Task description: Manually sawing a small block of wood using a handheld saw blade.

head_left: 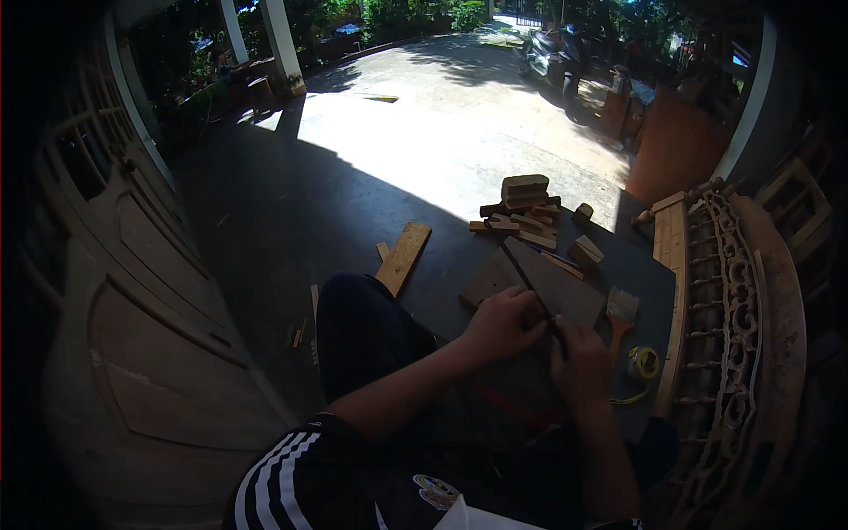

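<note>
A long, thin, dark stick-like piece (521,268) slants over a flat wooden board (574,296) in front of me. My right hand (581,364) is closed around its near end. Beside it, my left hand (505,323) has its fingers bent and pinched together at the same thin piece, close to the right hand. Whether it is a tool or a strip of stock is too dark to tell. Anything small between the left fingertips is hidden.
Past the board lies a pile of wood blocks (530,212). At right are a paintbrush (622,311), a yellow tape measure (644,362) and a carved wooden railing (726,291). A plank (405,258) lies beyond my knee; panelled wooden doors (168,371) line the left.
</note>
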Tool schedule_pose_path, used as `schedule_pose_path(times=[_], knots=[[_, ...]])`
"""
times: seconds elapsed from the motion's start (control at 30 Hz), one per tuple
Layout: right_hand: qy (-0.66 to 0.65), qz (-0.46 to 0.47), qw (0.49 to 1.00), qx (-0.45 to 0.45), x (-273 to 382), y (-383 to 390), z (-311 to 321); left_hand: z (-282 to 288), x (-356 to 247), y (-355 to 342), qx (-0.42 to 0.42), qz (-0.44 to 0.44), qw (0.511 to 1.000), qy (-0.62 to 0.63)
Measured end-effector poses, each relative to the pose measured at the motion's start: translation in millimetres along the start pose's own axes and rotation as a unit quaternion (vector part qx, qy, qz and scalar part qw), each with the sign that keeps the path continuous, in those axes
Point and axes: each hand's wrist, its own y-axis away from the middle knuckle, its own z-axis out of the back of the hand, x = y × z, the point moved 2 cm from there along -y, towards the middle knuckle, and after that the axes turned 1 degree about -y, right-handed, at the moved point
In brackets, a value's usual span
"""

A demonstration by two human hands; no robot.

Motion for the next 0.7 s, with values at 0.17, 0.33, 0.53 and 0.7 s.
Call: schedule_pose_path(times=[0.17, 0.33, 0.53, 0.7], knots=[[0.001, 0.023, 0.999, -0.041, -8.0, 8.0, -9.7, -8.2, -2.5, 7.1, -0.056, -0.064, 0.996, 0.034], [-0.044, 0.015, 0.998, -0.039, -14.5, 0.8, -8.3, -5.0, -4.7, 6.7, -0.027, -0.063, 0.997, -0.02], [-0.045, -0.004, 0.998, -0.043, -11.6, -2.5, -14.2, -2.5, -7.2, 5.9, -0.047, -0.101, 0.992, -0.056], [-0.041, 0.001, 0.997, -0.068, -7.8, 0.5, -13.0, 0.4, -11.0, 9.8, -0.03, -0.073, 0.995, -0.062]])
